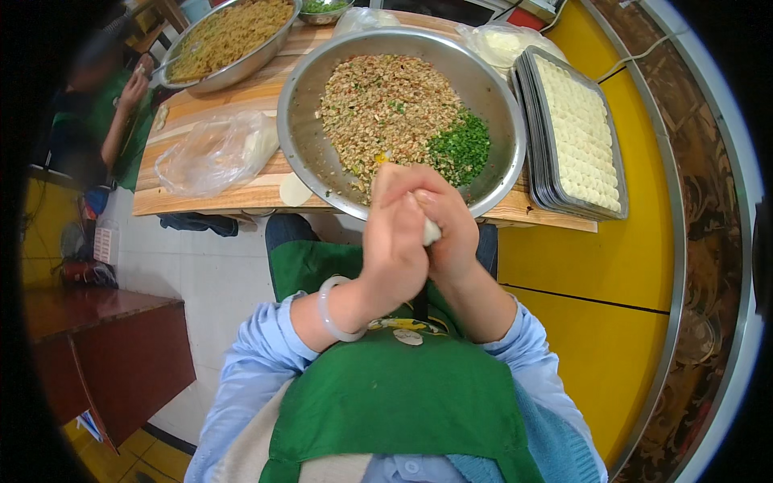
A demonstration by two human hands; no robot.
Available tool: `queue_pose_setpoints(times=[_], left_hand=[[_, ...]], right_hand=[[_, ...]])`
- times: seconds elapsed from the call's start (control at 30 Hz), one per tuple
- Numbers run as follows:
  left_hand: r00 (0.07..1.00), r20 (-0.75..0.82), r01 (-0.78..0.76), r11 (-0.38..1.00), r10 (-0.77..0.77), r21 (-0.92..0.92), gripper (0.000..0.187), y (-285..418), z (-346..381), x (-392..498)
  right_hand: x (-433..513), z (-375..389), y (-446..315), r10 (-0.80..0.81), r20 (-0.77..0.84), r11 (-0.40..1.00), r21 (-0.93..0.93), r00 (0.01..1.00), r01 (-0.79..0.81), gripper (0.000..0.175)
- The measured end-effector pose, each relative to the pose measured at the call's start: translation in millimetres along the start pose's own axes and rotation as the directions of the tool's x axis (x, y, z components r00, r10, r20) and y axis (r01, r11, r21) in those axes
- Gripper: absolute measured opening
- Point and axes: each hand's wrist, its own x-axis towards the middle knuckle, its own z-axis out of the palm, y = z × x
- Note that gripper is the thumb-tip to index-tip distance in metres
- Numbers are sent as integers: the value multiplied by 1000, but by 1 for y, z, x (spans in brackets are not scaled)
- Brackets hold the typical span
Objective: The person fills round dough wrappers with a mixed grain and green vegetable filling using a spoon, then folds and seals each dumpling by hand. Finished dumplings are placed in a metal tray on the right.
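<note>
Just over the near rim of a large steel bowl (296,151), my left hand (395,241) and my right hand (452,226) are pressed together around a white dough dumpling (431,232). Only its lower end shows; the rest is hidden by my fingers and palms. Behind my hands the bowl holds a chopped brown filling (386,102) with a heap of chopped green herbs (462,148) on its right. A small yellow piece (382,157) pokes out of the filling by my fingertips. One round dough wrapper (295,189) lies flat on the wooden table (163,202), left of the bowl.
Stacked metal trays (622,202), the top one with rows of dumplings (580,133), stand on the right. A clear plastic bag (211,160) lies left, beyond it another steel bowl (241,66) of yellowish-brown filling. A co-worker's hands (137,81) hold a small piece at far left.
</note>
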Motion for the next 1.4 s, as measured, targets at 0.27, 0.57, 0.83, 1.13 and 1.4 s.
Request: queue_pose_setpoints(times=[0.27, 0.57, 0.83, 1.13, 1.4], left_hand=[[939, 174, -334, 904, 296, 266, 31, 4, -9, 0], [981, 167, 131, 971, -98, -201, 38, 13, -16, 3], [947, 252, -305, 797, 198, 522, 31, 1, -36, 28], [970, 165, 193, 977, -177, -91, 33, -3, -25, 28], [983, 62, -183, 973, 175, 143, 26, -19, -26, 29]], right_hand=[[-8, 13, -9, -37, -79, 999, -18, 996, 36, 32], [-3, 9, -9, -27, -14, 994, -105, 1000, 26, 42], [-3, -13, -23, 108, -74, 975, -189, 991, -120, 36], [5, -31, -11, -300, -226, 904, -377, 927, 201, 13], [7, -21, -5, -200, -349, 979, -110, 916, 172, 8]])
